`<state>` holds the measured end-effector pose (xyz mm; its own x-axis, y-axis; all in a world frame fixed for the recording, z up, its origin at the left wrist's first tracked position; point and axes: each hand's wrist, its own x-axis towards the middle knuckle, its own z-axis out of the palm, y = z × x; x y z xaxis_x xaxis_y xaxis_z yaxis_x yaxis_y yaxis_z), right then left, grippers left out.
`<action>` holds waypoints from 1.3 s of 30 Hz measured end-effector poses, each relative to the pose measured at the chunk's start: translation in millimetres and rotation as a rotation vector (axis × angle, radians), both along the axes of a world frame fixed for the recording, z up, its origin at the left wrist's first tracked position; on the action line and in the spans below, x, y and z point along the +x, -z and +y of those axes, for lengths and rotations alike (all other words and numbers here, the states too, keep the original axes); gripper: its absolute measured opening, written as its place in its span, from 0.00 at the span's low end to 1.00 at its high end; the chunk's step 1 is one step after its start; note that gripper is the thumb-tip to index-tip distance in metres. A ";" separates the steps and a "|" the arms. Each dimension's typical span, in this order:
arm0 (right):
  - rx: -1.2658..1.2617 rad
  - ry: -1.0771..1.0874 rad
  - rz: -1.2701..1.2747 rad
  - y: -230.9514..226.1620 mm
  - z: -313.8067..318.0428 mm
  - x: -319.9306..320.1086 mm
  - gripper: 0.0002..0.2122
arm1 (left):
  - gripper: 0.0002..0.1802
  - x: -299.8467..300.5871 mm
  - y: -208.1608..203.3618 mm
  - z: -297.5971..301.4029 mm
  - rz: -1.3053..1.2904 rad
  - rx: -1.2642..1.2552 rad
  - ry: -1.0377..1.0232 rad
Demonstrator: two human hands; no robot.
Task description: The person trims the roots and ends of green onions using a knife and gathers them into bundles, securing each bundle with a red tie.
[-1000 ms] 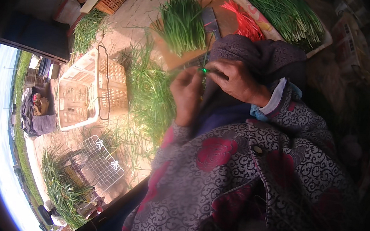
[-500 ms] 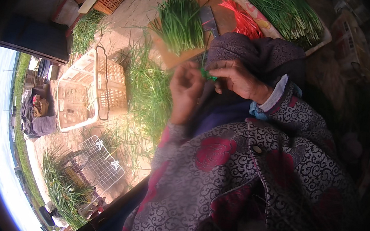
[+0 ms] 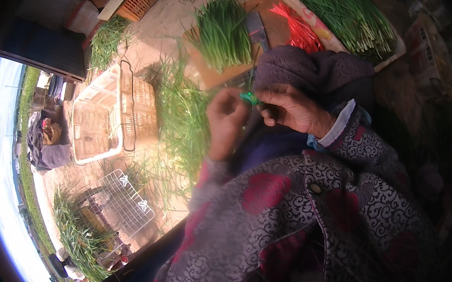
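Near the centre, the left hand (image 3: 227,114) is blurred, its fingertips indistinct. The green piece (image 3: 249,97) at the fingers of the right hand (image 3: 297,111) is partly covered and too small to identify. The top edge cuts off the green stalks (image 3: 349,20) at upper right; shadow obscures the far right.

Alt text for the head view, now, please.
A person's right hand pinches a small green item, with the slightly blurred left hand close against it. Beyond, a bundle of long green leaves lies on a brown board near red strips; a pale crate is at left.
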<state>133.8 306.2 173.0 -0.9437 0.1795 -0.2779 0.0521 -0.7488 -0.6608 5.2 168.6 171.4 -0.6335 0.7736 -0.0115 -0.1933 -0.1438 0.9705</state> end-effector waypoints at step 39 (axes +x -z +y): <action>0.962 0.204 0.207 -74.3 8.7 38.2 0.06 | 0.05 29.4 -76.5 0.7 -0.144 0.114 0.119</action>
